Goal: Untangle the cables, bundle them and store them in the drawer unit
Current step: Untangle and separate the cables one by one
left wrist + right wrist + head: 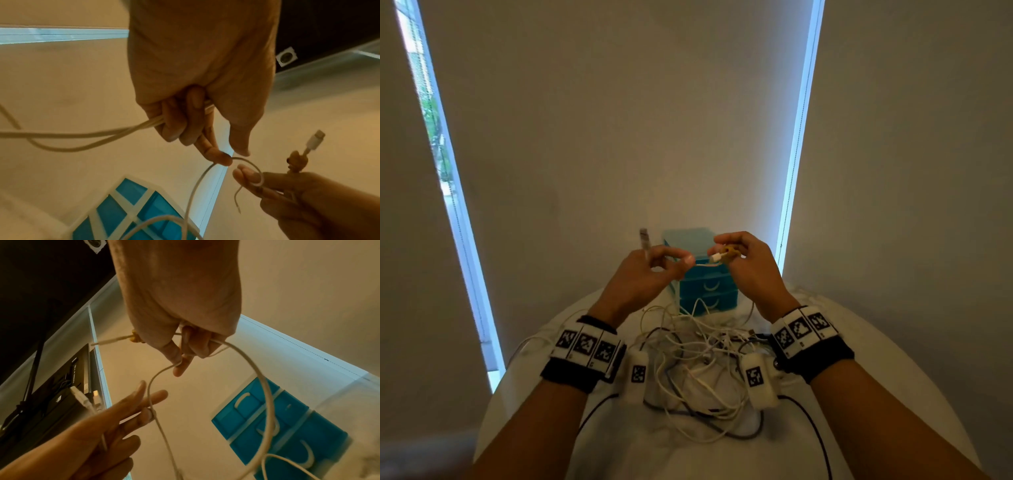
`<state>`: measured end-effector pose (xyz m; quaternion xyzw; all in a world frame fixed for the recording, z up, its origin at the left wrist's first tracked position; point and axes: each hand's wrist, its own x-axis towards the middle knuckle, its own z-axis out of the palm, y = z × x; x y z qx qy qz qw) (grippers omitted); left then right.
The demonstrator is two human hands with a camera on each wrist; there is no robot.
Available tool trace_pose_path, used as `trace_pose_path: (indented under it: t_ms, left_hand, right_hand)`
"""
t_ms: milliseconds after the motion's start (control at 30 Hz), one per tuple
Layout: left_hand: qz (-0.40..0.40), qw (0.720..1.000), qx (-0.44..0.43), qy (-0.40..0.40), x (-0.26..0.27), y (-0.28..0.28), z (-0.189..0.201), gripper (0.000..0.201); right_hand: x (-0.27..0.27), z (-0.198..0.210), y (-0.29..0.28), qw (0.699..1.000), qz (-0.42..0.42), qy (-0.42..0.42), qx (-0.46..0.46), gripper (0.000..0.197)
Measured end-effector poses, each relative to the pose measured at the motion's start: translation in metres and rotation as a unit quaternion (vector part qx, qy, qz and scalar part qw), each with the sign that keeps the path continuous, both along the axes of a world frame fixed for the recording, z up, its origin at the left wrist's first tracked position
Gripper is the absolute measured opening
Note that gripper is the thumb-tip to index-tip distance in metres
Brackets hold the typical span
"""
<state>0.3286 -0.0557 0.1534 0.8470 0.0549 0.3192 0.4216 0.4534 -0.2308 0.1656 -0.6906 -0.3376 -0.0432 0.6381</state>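
Both hands are raised above a tangled pile of white and dark cables (698, 359) on the white table (859, 394). My left hand (681, 262) grips looped strands of a white cable (102, 134) in its curled fingers and pinches a thin stretch of it between thumb and forefinger; a USB plug (643, 240) sticks up from the fist. My right hand (722, 255) pinches the same cable near its white connector (314, 139), where a yellow tie (296, 162) is wound. The blue drawer unit (700, 277) stands behind the hands, its drawers closed.
The table's far edge lies close to a pale blind with bright window strips (798, 137) on either side. Black wrist-camera leads (815, 431) run along my forearms. A dark screen on a stand (61, 386) shows in the right wrist view.
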Motion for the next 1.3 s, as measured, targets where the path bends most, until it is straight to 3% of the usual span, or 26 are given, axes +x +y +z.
trace_pose_path:
  t_ms: [267, 400, 467, 533, 600, 667, 700, 800, 900, 967, 1133, 1233, 1300]
  left_hand:
    - [-0.089, 0.984, 0.112, 0.109, 0.013, 0.002, 0.038, 0.03]
    - [-0.111, 0.964, 0.179, 0.16, 0.0, 0.015, 0.051, 0.025]
    - [-0.031, 0.975, 0.169, 0.142, -0.012, 0.046, 0.061, 0.027]
    - [0.166, 0.973, 0.107, 0.119, -0.026, 0.104, 0.065, 0.029]
    - [0.343, 0.92, 0.074, 0.173, -0.044, 0.151, 0.055, 0.049]
    - [0.396, 0.888, 0.056, 0.226, -0.056, 0.164, 0.039, 0.071]
    - [0.406, 0.883, 0.061, 0.23, -0.058, 0.161, 0.032, 0.071]
    - [0.379, 0.897, 0.086, 0.211, -0.054, 0.148, 0.017, 0.046]
    - [0.31, 0.936, 0.028, 0.163, -0.041, 0.132, 0.012, 0.054]
    - [0.247, 0.955, -0.011, 0.163, -0.032, 0.121, 0.01, 0.047]
    - [0.221, 0.956, 0.009, 0.195, -0.03, 0.129, -0.007, 0.027]
    - [0.219, 0.965, -0.026, 0.143, -0.044, 0.144, -0.013, 0.032]
    - [0.249, 0.965, 0.014, 0.085, -0.052, 0.154, -0.012, 0.04]
  right_hand:
    - [-0.001, 0.022, 0.006, 0.999, 0.027, 0.039, -0.002, 0.019]
    - [0.001, 0.019, -0.001, 0.997, 0.031, 0.063, -0.041, 0.04]
    - [0.007, 0.018, 0.0, 0.991, 0.022, 0.126, -0.027, 0.061]
    - [0.01, 0.021, 0.005, 0.984, 0.033, 0.173, 0.013, 0.077]
    - [0.005, 0.022, 0.015, 0.981, 0.055, 0.182, 0.03, 0.087]
    - [-0.005, 0.023, 0.028, 0.986, 0.05, 0.155, -0.013, 0.095]
    - [-0.009, 0.02, 0.034, 0.988, 0.038, 0.14, -0.044, 0.097]
    - [-0.02, 0.004, 0.051, 0.984, 0.044, 0.135, -0.11, 0.092]
    - [-0.026, -0.015, 0.059, 0.974, 0.109, 0.166, -0.113, 0.071]
    - [-0.026, -0.023, 0.057, 0.974, 0.106, 0.168, -0.109, 0.064]
    - [-0.016, -0.03, 0.042, 0.966, 0.118, 0.223, -0.064, 0.053]
    - [-0.011, -0.025, 0.037, 0.964, 0.105, 0.241, -0.042, 0.059]
    - [-0.011, -0.023, 0.04, 0.969, 0.081, 0.23, -0.046, 0.066]
